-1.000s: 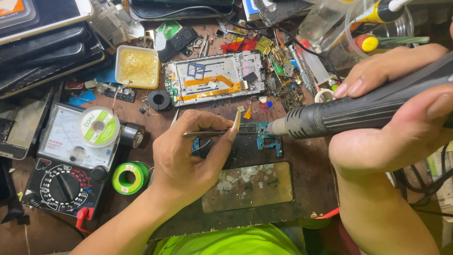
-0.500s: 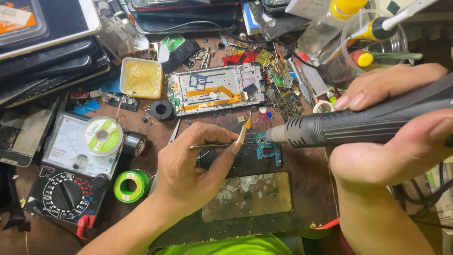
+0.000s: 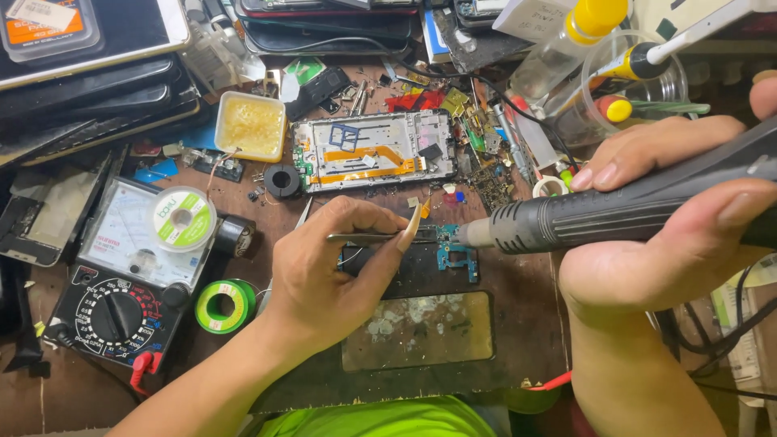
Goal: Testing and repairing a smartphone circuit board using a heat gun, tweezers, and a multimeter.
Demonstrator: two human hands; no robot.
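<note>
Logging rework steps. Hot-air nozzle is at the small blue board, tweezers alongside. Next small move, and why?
Probably ease the tweezers tip a little further onto the small blue circuit board. The left hand holds them level, points beside the board, while the right hand aims the hot-air tool nozzle right at its edge. Whether the tips touch the board cannot be told.

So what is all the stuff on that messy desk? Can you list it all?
Circuit board: one, blue-green, centre, under the tool tip.
Tweezers: one, silver, in left hand.
Hot-air tool: one, dark grey, in right hand.
Phone frame: one, silver with orange strip, upper centre.
Flux tub: one, yellow, upper left.
Multimeter: one, black and white, left.
Solder spools: two, white-green on the meter, green beside it.
Glass panel: one, smeared, lower centre.
Left hand: one, pinching the tweezers.
Right hand: one, gripping the tool.
</note>
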